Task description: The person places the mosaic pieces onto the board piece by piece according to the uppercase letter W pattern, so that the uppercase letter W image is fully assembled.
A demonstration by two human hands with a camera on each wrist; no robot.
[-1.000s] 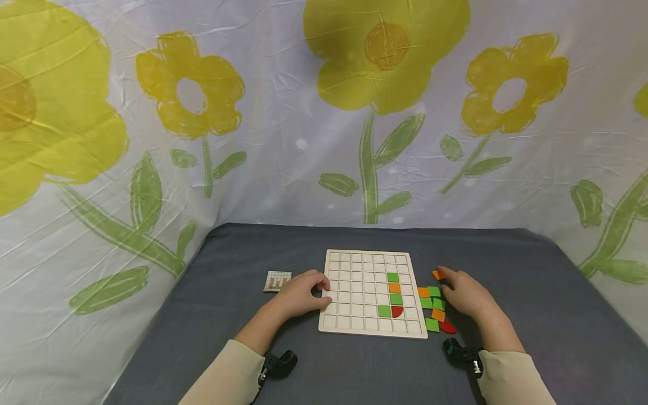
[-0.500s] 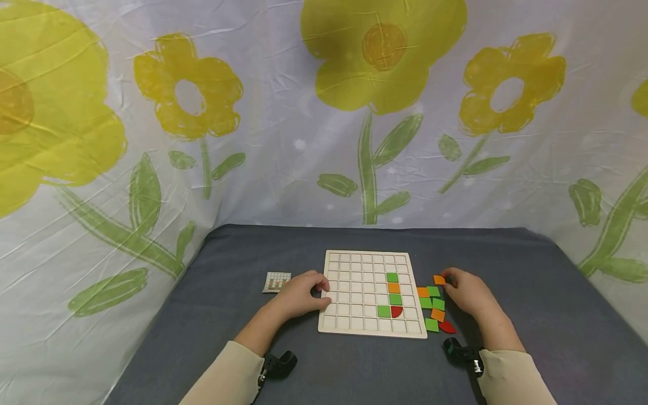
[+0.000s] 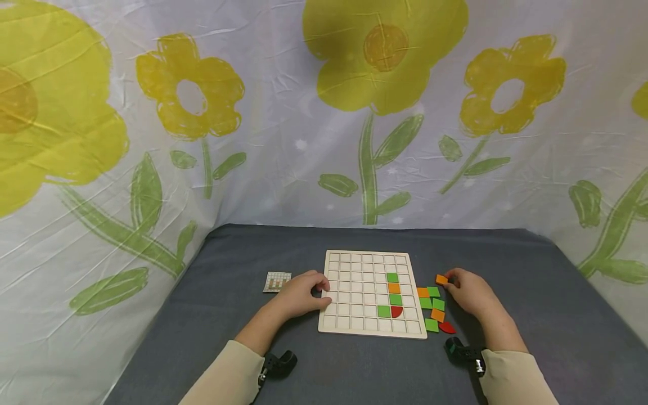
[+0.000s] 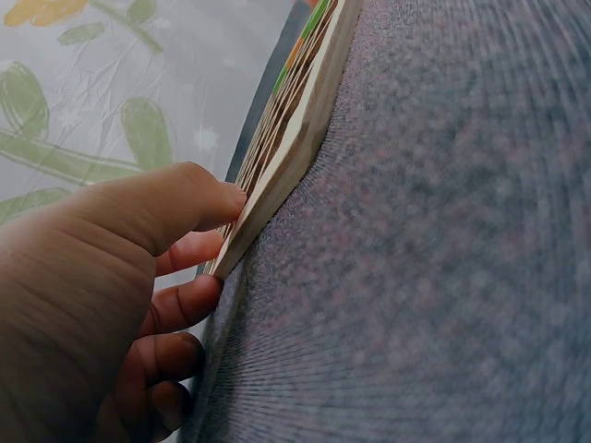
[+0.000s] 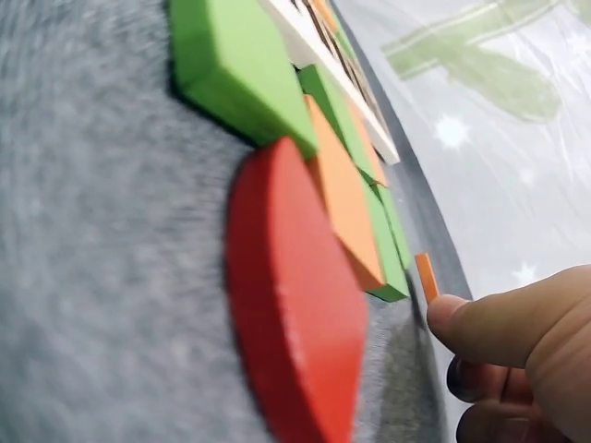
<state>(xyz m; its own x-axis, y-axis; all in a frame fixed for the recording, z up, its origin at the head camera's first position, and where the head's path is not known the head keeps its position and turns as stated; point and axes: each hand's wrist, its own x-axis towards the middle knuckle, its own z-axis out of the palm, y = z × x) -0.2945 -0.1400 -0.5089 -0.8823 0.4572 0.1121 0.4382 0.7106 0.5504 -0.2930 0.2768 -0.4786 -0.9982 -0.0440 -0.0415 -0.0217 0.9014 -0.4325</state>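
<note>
A square wooden grid board (image 3: 356,293) lies on the dark cloth, several coloured pieces set in its cells. My left hand (image 3: 302,293) holds the board's left edge; the left wrist view shows the thumb (image 4: 217,205) on the rim, with curled fingers beside it. Thumb and forefinger of my right hand (image 3: 471,289) pinch an orange square tile (image 3: 441,279), just beyond the loose pieces to the board's right. In the right wrist view that tile (image 5: 426,277) stands out past the thumb tip, and the other fingers curl under it.
Along the board's right edge lie loose green tiles (image 3: 432,325), orange tiles (image 3: 437,315) and a red quarter-round piece (image 3: 447,327). A small pattern card (image 3: 277,281) lies beyond my left hand. A flower-printed curtain (image 3: 283,169) closes off the back.
The orange tile, tilted under my right fingertips a second ago, is now pinched and has shifted slightly right. My left hand and the board have stayed put.
</note>
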